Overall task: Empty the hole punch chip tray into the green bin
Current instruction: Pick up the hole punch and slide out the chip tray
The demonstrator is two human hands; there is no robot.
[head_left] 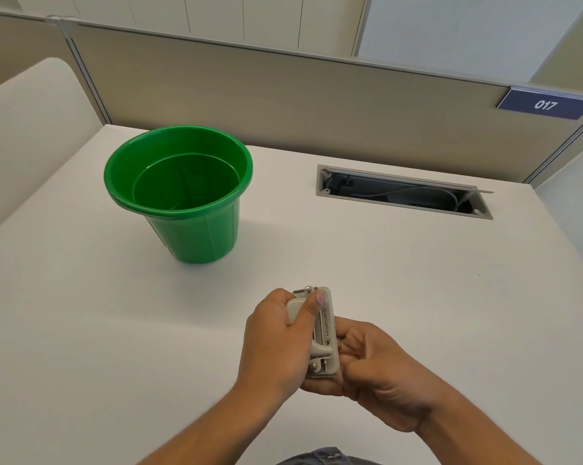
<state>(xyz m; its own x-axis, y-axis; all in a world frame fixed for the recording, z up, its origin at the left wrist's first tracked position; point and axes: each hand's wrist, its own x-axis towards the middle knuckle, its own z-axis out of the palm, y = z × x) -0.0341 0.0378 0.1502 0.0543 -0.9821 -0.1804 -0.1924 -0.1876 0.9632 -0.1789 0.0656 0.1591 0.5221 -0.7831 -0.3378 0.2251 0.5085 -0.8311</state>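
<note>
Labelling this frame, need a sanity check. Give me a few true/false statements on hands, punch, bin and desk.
1. Both hands hold the hole punch. True: left hand, right hand.
2. The green bin lies on its side. False: it stands upright on the desk.
3. The punch is over the bin. False: it is nearer the person, apart from the bin.
4. The cable hatch in the desk is open. True.
5. The partition sign reads 071. False: 017.

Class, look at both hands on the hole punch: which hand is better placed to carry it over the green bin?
Probably the left hand: it wraps the hole punch and is on the side of the green bin. The right hand only supports its near edge.
</note>
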